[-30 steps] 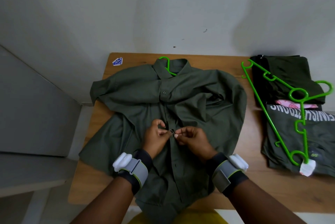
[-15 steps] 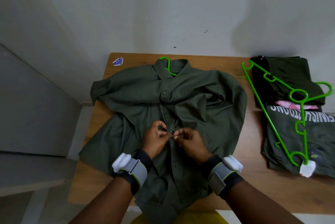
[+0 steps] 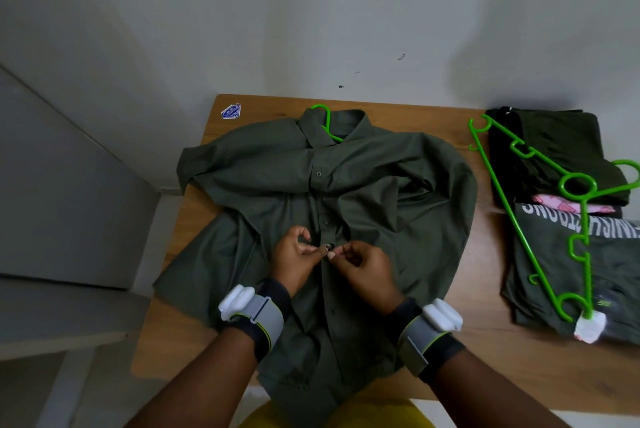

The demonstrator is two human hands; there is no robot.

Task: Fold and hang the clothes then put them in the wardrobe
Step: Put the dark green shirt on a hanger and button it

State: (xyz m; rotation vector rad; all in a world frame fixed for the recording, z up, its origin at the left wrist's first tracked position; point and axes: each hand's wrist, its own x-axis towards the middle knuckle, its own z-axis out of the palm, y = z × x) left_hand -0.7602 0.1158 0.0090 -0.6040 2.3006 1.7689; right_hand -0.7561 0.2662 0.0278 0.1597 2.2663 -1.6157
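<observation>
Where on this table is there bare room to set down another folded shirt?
A bare table strip lies between the green shirt and the loose hanger. The near right edge below the folded clothes is bare too. The shirt crowds the middle.

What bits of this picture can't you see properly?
Head view:
- Hanger in the shirt: only its hook shows; fabric covers the rest.
- Button: mostly hidden between the left hand and right hand.
- Printed tee: lettering cut by the right edge.
- Sticker: writing too small.

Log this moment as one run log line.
phase: buttoning | left hand and right hand: pinch front of dark green button-up shirt at a button | green plastic hanger: hook out at collar | shirt: on wooden table
</observation>
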